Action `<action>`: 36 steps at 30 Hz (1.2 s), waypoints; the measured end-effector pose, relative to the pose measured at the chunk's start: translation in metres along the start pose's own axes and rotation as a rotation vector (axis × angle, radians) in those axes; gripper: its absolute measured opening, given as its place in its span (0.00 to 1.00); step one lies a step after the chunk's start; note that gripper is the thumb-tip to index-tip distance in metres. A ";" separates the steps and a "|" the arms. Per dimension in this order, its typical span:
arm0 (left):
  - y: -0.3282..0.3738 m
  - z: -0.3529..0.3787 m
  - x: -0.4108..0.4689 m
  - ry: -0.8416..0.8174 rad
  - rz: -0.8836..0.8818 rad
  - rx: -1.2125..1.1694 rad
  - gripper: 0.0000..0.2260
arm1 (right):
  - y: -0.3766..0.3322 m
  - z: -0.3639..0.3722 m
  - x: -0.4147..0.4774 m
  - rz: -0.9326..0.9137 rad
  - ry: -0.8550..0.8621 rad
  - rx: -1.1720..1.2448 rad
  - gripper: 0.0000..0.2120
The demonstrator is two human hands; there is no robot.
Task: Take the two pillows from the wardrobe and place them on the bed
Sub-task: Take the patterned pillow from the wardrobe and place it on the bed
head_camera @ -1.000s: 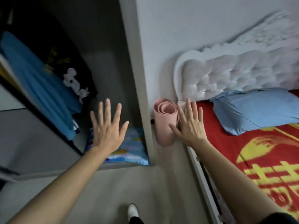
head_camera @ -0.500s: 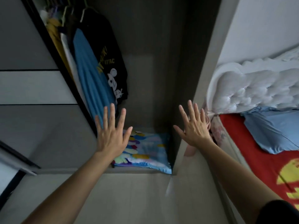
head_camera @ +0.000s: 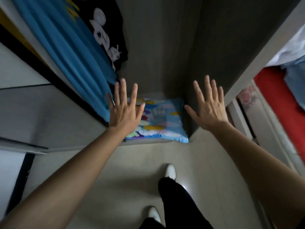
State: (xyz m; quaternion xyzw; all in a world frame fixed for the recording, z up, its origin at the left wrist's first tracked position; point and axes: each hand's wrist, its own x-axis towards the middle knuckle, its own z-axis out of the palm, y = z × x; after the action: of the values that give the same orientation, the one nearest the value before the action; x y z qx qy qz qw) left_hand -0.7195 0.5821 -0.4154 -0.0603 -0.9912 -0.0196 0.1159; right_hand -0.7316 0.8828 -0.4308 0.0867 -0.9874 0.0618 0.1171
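Note:
A light blue pillow with a colourful print lies flat on the floor of the open wardrobe. My left hand is spread open above the pillow's left end, holding nothing. My right hand is spread open to the pillow's right, in front of the wardrobe's side panel. The bed with its red cover shows at the right edge. A plain blue pillow lies on it, partly cut off by the frame.
A blue garment and a black printed shirt hang at the wardrobe's left. The sliding door is on the left. My legs and white shoes stand on the pale floor.
The view has swung left and down towards the wardrobe floor. Both open hands have moved closer to the printed pillow, and the bed has slid to the right edge.

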 end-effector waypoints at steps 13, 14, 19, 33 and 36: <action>-0.044 0.181 0.065 -0.266 -0.013 0.044 0.32 | -0.015 0.201 0.081 -0.026 -0.241 0.108 0.40; -0.049 0.200 0.068 -0.281 -0.015 0.040 0.32 | -0.019 0.219 0.083 -0.026 -0.259 0.112 0.40; -0.073 0.326 0.068 -0.364 0.004 0.005 0.35 | -0.034 0.334 0.073 -0.039 -0.350 0.106 0.40; -0.125 0.670 -0.008 -0.615 0.075 0.046 0.48 | -0.041 0.662 -0.011 -0.037 -0.647 0.022 0.51; -0.126 0.709 -0.014 -0.707 0.045 0.038 0.50 | -0.044 0.697 -0.019 -0.005 -0.741 -0.008 0.54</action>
State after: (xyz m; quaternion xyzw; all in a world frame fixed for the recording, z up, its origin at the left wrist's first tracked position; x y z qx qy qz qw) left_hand -0.8830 0.4932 -1.1109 -0.0829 -0.9686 0.0233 -0.2331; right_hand -0.8592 0.7431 -1.1035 0.1053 -0.9628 0.0221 -0.2480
